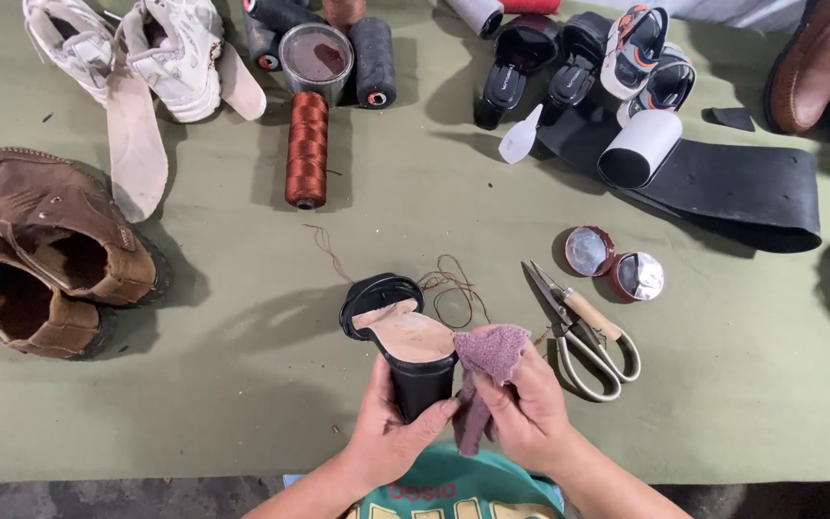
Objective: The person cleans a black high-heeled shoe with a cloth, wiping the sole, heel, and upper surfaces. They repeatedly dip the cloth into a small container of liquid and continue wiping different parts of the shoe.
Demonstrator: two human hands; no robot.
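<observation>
The left hand (388, 428) grips the black heeled sandal (403, 341) by its heel, steadying it; at three o'clock, the right hand (525, 408) pinches a mauve cloth (487, 370) against it.

black heeled shoe (403, 348) upturned, mauve cloth (485, 370) beside

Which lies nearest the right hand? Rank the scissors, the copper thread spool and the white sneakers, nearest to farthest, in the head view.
From the right hand, which holds a purple cloth:
1. Scissors: just to its right on the green table.
2. Copper thread spool: up and to the left, mid-table.
3. White sneakers: far top-left corner.
</observation>
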